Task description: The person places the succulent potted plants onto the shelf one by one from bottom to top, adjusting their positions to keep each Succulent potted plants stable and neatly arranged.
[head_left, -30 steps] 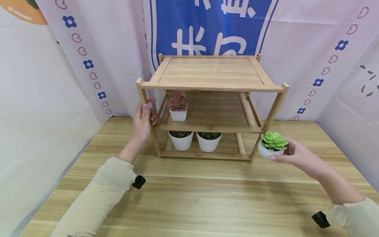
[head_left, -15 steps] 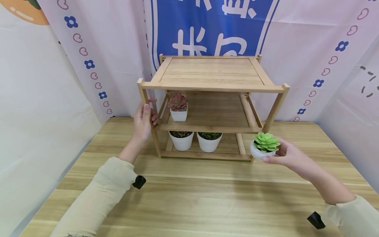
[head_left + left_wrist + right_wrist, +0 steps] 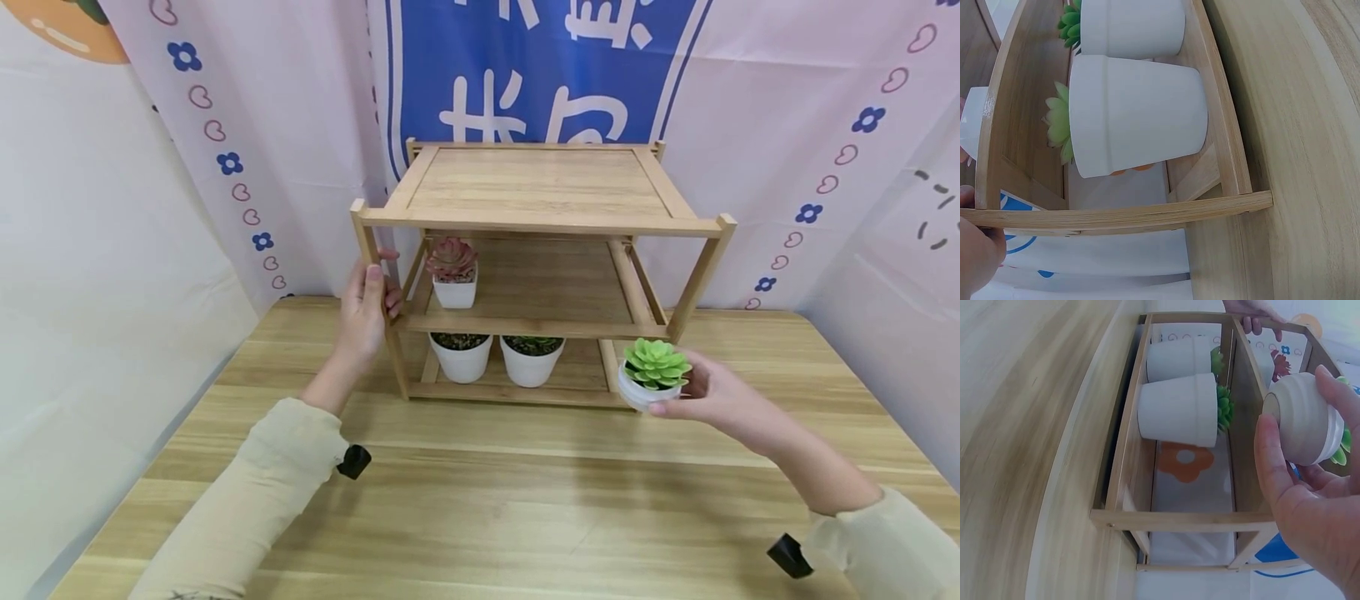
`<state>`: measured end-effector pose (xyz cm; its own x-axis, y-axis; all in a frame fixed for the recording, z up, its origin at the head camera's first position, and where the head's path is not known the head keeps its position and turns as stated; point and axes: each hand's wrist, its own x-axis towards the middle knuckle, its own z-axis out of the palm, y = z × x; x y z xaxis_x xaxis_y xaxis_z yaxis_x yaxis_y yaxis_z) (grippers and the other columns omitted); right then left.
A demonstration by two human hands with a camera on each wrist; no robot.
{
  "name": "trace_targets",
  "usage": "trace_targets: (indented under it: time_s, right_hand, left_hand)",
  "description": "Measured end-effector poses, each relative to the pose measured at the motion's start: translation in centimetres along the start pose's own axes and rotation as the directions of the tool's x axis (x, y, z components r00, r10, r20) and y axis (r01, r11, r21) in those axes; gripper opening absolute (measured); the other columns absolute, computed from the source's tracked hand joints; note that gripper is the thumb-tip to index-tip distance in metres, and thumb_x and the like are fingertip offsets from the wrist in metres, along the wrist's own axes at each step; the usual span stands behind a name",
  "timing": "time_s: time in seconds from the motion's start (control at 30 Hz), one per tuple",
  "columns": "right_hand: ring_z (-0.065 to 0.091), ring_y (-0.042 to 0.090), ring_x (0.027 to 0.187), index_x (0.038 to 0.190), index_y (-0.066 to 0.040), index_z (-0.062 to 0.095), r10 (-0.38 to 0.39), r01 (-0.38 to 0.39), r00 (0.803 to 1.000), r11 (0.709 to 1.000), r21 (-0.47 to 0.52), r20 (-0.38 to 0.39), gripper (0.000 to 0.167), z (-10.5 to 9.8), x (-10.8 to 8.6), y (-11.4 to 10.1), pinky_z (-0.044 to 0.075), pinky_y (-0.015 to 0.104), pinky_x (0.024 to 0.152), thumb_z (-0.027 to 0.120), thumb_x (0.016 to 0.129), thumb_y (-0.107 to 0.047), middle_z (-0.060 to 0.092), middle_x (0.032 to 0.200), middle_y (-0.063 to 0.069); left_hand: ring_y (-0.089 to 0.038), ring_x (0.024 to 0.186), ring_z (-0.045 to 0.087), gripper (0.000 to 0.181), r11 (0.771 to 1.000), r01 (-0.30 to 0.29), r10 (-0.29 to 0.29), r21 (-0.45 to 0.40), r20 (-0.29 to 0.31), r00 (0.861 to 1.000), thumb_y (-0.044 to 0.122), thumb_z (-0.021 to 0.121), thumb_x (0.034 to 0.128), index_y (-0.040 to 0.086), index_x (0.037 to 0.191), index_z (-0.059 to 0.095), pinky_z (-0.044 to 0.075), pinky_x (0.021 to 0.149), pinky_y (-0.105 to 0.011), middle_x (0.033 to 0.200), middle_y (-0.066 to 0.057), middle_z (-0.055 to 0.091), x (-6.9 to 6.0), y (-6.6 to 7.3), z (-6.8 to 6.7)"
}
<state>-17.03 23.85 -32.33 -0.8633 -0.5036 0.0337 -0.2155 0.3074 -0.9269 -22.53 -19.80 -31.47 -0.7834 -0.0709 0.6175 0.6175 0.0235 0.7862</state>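
Observation:
A wooden shelf rack (image 3: 540,223) with three boards stands on the table. My left hand (image 3: 363,312) grips its front left post, level with the middle board. In my right hand (image 3: 712,392) is a green potted succulent (image 3: 654,371), its white round pot held between thumb and fingers in front of the rack's front right post. The right wrist view shows the pot (image 3: 1300,419) from its underside. On the middle board, at the left, sits a pink succulent in a white square pot (image 3: 453,292). Two white pots (image 3: 461,360) stand side by side on the bottom board, their plants mostly hidden in the head view.
The wood-grain table (image 3: 480,500) extends in front of the rack and to both sides. A pale patterned curtain (image 3: 315,125) with a blue panel (image 3: 525,75) hangs right behind the rack. The rack's top board (image 3: 532,179) overhangs the middle one.
My right hand has moved left with the green succulent, from beside the rack's right post to in front of it. The left hand keeps its grip on the post.

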Motion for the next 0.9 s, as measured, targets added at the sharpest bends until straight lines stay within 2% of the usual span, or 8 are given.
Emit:
trace_targets:
  time_s: [0.13,0.3,0.5,0.7,0.9]
  right_hand:
    - [0.066,0.013,0.102,0.152,0.011,0.03,-0.017,0.016,1.0,1.0,0.018,0.019,0.074,0.4,0.6,-0.4,0.057,0.028,0.084,0.073,0.093,0.0,0.063,0.121,0.013]
    - [0.065,0.014,0.103,0.153,0.01,0.03,0.0,-0.001,0.999,1.0,0.012,0.033,0.078,1.2,1.3,-0.6,0.056,0.029,0.085,0.076,0.092,-0.007,0.062,0.123,0.019]
    - [0.066,0.016,0.103,0.15,0.012,0.031,0.004,-0.006,0.999,0.999,0.049,0.053,0.077,2.1,2.1,-0.9,0.056,0.029,0.086,0.077,0.091,-0.008,0.064,0.119,0.018]
    - [0.065,0.017,0.104,0.149,0.012,0.034,-0.025,0.02,0.997,0.998,0.067,0.075,0.075,2.9,3.0,-1.1,0.056,0.029,0.088,0.078,0.091,-0.007,0.064,0.121,0.019]
    - [0.066,0.018,0.101,0.151,0.009,0.035,-0.043,0.038,0.994,0.998,0.051,0.097,0.076,3.4,3.6,-1.5,0.057,0.03,0.086,0.078,0.09,-0.008,0.064,0.119,0.018]
  left_hand:
    - [-0.01,0.06,0.038,0.06,1.0,-0.006,0.006,-0.008,0.002,1.0,0.06,0.043,0.1009,0.006,0.126,0.054,0.036,0.054,-0.02,0.071,-0.003,0.039,0.0,-0.1,0.0]
    - [-0.011,0.058,0.037,0.064,1.0,-0.018,0.018,-0.021,-0.004,1.0,0.062,0.045,0.0991,0.005,0.124,0.055,0.035,0.053,-0.02,0.069,-0.004,0.038,0.0,-0.3,0.0]
    - [-0.01,0.059,0.037,0.066,1.0,-0.017,0.017,-0.023,0.004,1.0,0.062,0.044,0.0995,0.002,0.125,0.054,0.035,0.053,-0.02,0.07,-0.002,0.038,0.1,-0.2,0.0]
    - [-0.01,0.059,0.038,0.058,1.0,-0.02,0.02,-0.02,0.003,1.0,0.063,0.044,0.0992,0.012,0.123,0.057,0.035,0.053,-0.02,0.07,-0.002,0.039,0.2,-0.3,0.0]
    - [-0.009,0.059,0.037,0.061,0.999,-0.025,0.025,-0.028,0.013,1.0,0.061,0.045,0.1004,0.005,0.124,0.055,0.034,0.053,-0.019,0.071,-0.003,0.038,0.2,-0.5,-0.2]
